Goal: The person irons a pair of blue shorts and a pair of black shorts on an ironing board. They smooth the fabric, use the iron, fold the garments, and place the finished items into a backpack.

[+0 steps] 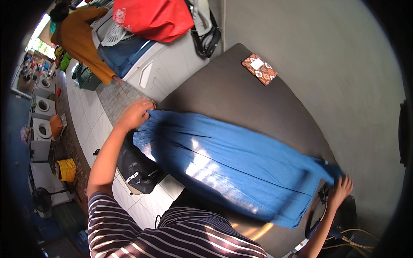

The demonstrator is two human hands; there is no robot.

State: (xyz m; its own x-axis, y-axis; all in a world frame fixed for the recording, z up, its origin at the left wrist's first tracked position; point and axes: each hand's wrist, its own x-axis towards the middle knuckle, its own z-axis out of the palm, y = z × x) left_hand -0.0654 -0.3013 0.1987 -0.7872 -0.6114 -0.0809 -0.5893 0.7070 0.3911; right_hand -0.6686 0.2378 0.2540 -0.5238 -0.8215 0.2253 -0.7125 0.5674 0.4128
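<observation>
A blue denim garment with a gathered elastic waist is stretched lengthwise over a dark ironing surface. My left hand grips the upper corner of the waist at the surface's left edge. At the other end, my right hand has hold of the upper corner of the hem, pulled out past the right edge. That corner is twisted and slightly blurred. Long creases run along the cloth, and patches of sunlight fall on it. The garment's near side hangs close to my striped shirt.
A notebook with a patterned cover lies at the surface's far end, by the grey wall. A twin-tub washing machine bears a red bag. Beyond it bends a person in mustard clothing. A black bag stands below left; cables lie lower right.
</observation>
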